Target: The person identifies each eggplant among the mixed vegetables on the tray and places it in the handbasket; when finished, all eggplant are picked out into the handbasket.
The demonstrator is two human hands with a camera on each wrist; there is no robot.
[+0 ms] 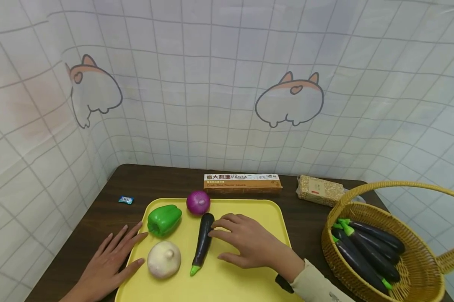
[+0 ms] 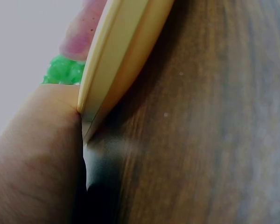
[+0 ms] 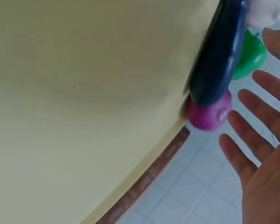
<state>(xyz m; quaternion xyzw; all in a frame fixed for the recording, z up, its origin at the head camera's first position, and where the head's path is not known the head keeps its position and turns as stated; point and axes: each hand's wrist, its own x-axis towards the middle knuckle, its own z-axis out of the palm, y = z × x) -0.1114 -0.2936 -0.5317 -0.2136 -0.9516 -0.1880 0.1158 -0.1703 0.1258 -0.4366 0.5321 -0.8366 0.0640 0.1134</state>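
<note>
On the yellow tray (image 1: 245,283) lies a dark eggplant (image 1: 203,241), its green stem end toward me. My right hand (image 1: 245,241) hovers just to its right, fingertips close to its upper part; in the right wrist view the fingers are spread and hold nothing. At the tray's left edge rests my left hand (image 1: 111,260), fingers extended and thumb over the rim. Close to those fingers are a green bell pepper (image 1: 164,220) and a round white bulb-like vegetable (image 1: 164,260) with a short stub. A purple onion (image 1: 198,203) sits beyond the eggplant's far end.
A wicker basket (image 1: 329,251) with a tall handle stands at the right, several eggplants (image 1: 370,251) inside. Behind the tray are a pasta box (image 1: 243,184) and a bag of grains (image 1: 319,191). A small blue packet (image 1: 126,200) lies at the left on the dark table.
</note>
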